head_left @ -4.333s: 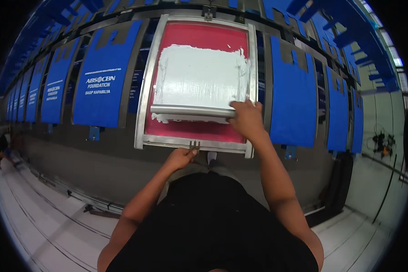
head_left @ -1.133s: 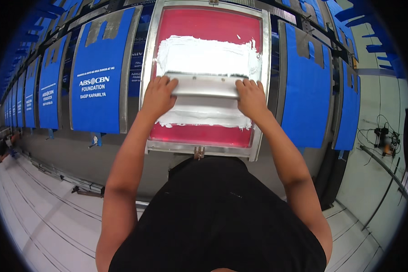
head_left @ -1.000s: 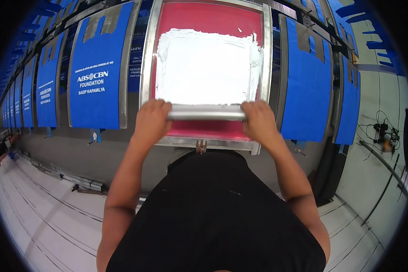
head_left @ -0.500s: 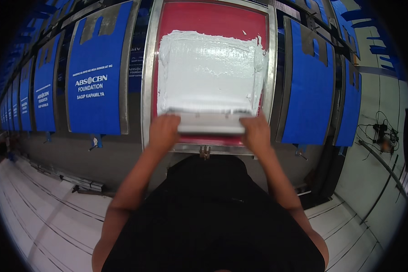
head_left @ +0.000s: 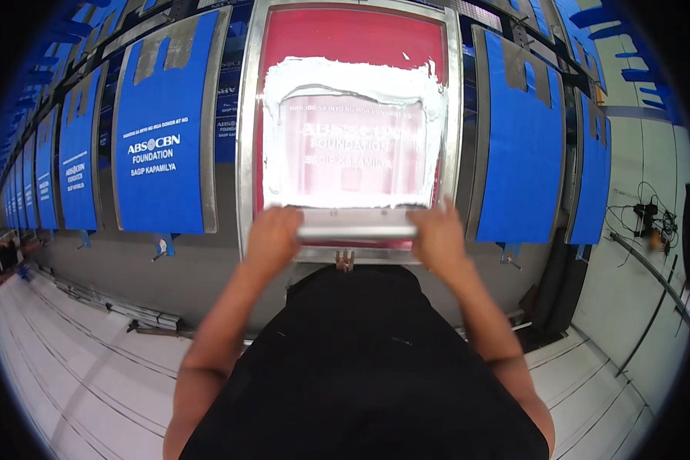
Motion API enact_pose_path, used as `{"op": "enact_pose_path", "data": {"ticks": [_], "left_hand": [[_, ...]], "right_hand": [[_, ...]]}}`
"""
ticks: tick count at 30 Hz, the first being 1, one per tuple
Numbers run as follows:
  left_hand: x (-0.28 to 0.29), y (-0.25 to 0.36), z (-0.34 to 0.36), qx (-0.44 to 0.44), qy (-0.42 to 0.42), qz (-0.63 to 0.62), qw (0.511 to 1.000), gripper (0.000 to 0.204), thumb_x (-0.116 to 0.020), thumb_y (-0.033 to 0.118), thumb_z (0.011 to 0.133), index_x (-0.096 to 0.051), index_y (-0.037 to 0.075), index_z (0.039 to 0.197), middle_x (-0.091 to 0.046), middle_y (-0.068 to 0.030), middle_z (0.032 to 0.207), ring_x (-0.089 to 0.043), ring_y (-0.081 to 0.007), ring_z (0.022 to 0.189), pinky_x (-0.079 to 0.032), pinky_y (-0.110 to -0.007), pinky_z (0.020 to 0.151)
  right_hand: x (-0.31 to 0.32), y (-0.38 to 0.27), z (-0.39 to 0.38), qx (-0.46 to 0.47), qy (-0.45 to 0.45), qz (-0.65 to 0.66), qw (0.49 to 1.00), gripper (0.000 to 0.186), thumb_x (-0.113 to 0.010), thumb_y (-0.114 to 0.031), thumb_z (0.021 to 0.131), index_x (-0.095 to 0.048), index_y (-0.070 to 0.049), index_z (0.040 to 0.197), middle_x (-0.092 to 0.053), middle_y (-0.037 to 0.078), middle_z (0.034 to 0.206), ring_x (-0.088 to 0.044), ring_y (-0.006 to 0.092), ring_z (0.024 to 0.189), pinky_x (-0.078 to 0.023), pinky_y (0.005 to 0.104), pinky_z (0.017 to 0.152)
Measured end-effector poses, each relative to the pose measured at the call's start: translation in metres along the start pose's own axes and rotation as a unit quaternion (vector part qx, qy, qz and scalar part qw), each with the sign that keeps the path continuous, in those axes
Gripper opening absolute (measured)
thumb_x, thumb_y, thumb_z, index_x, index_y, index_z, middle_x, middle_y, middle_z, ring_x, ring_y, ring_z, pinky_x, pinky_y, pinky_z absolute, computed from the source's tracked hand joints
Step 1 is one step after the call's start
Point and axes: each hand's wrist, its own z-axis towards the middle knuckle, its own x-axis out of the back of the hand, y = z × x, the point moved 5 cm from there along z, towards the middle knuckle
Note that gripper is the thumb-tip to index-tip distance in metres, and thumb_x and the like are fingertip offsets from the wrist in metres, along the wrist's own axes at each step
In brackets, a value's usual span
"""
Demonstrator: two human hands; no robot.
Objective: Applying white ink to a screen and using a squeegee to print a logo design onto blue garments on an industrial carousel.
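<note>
Both ends of a wide metal squeegee (head_left: 356,222) are gripped: my left hand (head_left: 277,238) is wrapped round its left end and my right hand (head_left: 439,239) round its right. It lies across the near part of a red screen-printing screen (head_left: 353,34) set in a metal frame (head_left: 251,123). White ink (head_left: 345,73) forms a thick band at the far side and ridges down both sides. Between them the mesh shows only a thin film, with lettering visible through it. A line of ink runs along the squeegee's far edge.
Blue bags (head_left: 161,130) lie flat on boards in a row at left, some printed in white. An unprinted blue bag (head_left: 520,146) lies on a board at right. A metal hinge clamp (head_left: 345,259) sits at the frame's near edge. Cables (head_left: 648,218) hang on the right wall.
My hands have drawn the squeegee a little nearer to me. The thick white ink over the middle of the screen has thinned, and the lettering beneath now shows.
</note>
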Motion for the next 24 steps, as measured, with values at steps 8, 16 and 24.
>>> {"op": "enact_pose_path", "data": {"ticks": [8,16,24], "left_hand": [[0.012,-0.087,0.17,0.041,0.042,0.08,0.995,0.03,-0.076,0.032,0.07,-0.07,0.012,0.09,-0.068,-0.0148,0.081,-0.066,-0.0337,0.08,-0.054,-0.044,0.071],[0.002,-0.016,0.019,0.067,-0.023,0.017,0.997,0.037,-0.074,0.004,0.059,-0.067,0.01,0.096,-0.066,-0.01,0.095,-0.061,-0.0306,0.091,-0.049,-0.042,0.083],[0.009,-0.072,0.152,0.058,0.046,0.114,0.991,0.027,-0.074,0.026,0.07,-0.07,0.012,0.094,-0.068,-0.0133,0.085,-0.066,-0.0327,0.083,-0.053,-0.045,0.071]], "right_hand": [[0.032,0.071,0.167,0.002,0.081,-0.08,0.994,0.036,-0.065,-0.015,0.067,-0.07,-0.016,0.103,-0.07,0.014,0.087,-0.067,0.0297,0.083,-0.046,0.0469,0.092],[0.01,0.013,0.022,-0.01,-0.014,-0.037,0.999,0.045,-0.067,-0.002,0.06,-0.068,-0.013,0.104,-0.068,0.012,0.095,-0.063,0.029,0.095,-0.035,0.0515,0.107],[0.026,0.069,0.149,-0.005,0.081,-0.069,0.994,0.033,-0.063,-0.016,0.071,-0.07,-0.018,0.103,-0.069,0.012,0.085,-0.067,0.0305,0.085,-0.046,0.0478,0.092]]}}
